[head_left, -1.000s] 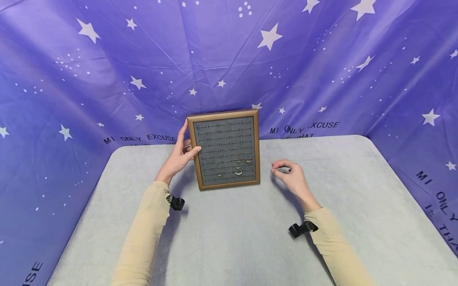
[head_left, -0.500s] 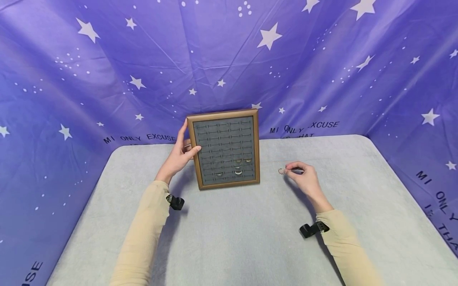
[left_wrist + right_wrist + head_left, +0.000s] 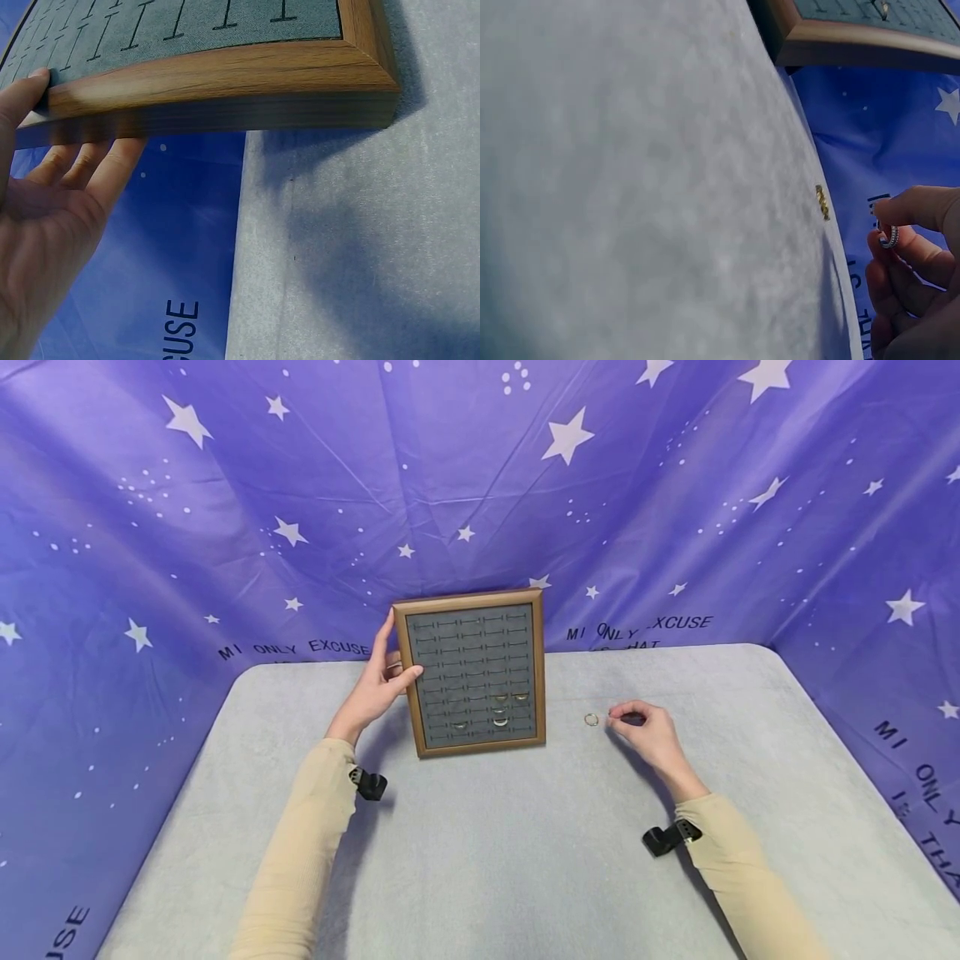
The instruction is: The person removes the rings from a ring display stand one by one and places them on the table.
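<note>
My left hand (image 3: 375, 687) grips the left side of a wooden-framed ring display board (image 3: 471, 603), thumb on the front and fingers behind, as the left wrist view also shows. The board leans up at the back of the table, with several rings (image 3: 500, 723) in the lower slots of its grey-green padding. To its right, a gold-coloured ring (image 3: 592, 720) lies on the table, apart from my right hand (image 3: 651, 737). In the right wrist view, thumb and fingers pinch a silver ring (image 3: 889, 238), while the gold ring rests near the table edge.
A pale grey cloth covers the table (image 3: 487, 860). A purple-blue curtain (image 3: 480, 468) with white stars and printed words stands close behind the table and along both sides. Black wrist cameras are strapped over both sleeves (image 3: 300, 843).
My right hand has drawn back to the right, away from the board, and the gold ring now shows on the table beyond its fingertips. The left hand and the board have stayed in place.
</note>
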`<state>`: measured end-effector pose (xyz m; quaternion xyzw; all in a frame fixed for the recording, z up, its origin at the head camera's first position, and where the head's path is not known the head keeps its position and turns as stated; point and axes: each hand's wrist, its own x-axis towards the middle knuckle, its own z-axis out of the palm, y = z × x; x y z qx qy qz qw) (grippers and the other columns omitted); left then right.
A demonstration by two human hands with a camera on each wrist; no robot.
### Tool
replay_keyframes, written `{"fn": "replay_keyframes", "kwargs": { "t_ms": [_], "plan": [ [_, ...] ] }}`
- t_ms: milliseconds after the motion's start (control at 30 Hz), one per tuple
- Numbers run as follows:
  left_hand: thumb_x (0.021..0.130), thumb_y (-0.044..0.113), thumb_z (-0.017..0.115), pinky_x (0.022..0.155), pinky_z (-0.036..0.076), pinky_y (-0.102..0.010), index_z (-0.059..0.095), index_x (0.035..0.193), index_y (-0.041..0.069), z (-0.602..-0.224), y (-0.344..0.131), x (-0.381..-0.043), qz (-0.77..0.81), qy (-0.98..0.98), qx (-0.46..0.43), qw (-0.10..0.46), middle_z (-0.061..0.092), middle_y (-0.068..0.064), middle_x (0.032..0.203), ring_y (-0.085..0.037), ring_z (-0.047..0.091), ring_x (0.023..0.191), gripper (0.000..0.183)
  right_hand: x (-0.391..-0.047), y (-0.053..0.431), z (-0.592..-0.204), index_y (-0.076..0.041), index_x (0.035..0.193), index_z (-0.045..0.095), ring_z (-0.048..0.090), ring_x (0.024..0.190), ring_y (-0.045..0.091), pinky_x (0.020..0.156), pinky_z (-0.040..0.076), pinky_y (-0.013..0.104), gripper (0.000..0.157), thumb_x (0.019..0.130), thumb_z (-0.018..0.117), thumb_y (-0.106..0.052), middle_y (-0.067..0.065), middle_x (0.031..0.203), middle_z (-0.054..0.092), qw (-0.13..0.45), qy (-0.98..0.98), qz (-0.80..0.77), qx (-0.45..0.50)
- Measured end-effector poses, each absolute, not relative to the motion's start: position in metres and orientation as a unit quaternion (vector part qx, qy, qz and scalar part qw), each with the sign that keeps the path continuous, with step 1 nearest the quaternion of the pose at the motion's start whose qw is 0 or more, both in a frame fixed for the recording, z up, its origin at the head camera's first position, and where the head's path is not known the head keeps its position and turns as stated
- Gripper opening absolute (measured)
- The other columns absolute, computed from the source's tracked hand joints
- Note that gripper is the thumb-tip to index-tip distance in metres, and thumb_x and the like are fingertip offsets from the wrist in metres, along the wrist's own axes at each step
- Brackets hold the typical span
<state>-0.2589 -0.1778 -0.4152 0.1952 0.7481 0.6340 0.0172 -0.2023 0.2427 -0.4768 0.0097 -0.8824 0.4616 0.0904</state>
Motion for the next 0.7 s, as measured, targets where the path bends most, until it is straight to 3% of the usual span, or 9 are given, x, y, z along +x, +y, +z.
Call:
{"fn": "replay_keyframes", "kwargs": {
  "t_ms": [133,333,700],
  "plan": [
    [0.096,0.007,0.060,0.079,0.056,-0.035,0.002,0.151,0.050,-0.416,-0.178,-0.259,0.634,0.748,0.196,0.018,0.050,-0.028,0.131,-0.034,0.058,0.110,0.091,-0.205,0.246,-0.479,0.007,0.090,0.069,0.058,0.080,0.013,0.073,0.042,0.016,0.012,0.082,0.072,-0.002,0.021,0.096,0.068,0.085,-0.890,0.447,0.021],
    [0.096,0.007,0.060,0.079,0.055,-0.036,0.002,0.151,0.049,-0.416,-0.178,-0.259,0.635,0.749,0.191,0.020,0.050,-0.028,0.132,-0.035,0.057,0.110,0.091,-0.211,0.249,-0.481,0.006,0.091,0.067,0.059,0.087,0.027,0.079,0.043,0.028,0.012,0.084,0.070,-0.003,0.022,0.099,0.067,0.065,-0.900,0.430,0.031],
    [0.096,0.007,0.060,0.081,0.055,-0.035,0.002,0.151,0.050,-0.414,-0.178,-0.259,0.635,0.749,0.188,0.020,0.050,-0.027,0.132,-0.035,0.056,0.112,0.091,-0.214,0.253,-0.481,0.004,0.091,0.068,0.049,0.078,0.024,0.070,0.038,0.035,0.010,0.084,0.071,-0.004,0.016,0.088,0.062,0.045,-0.913,0.404,0.024]
  ]
}}
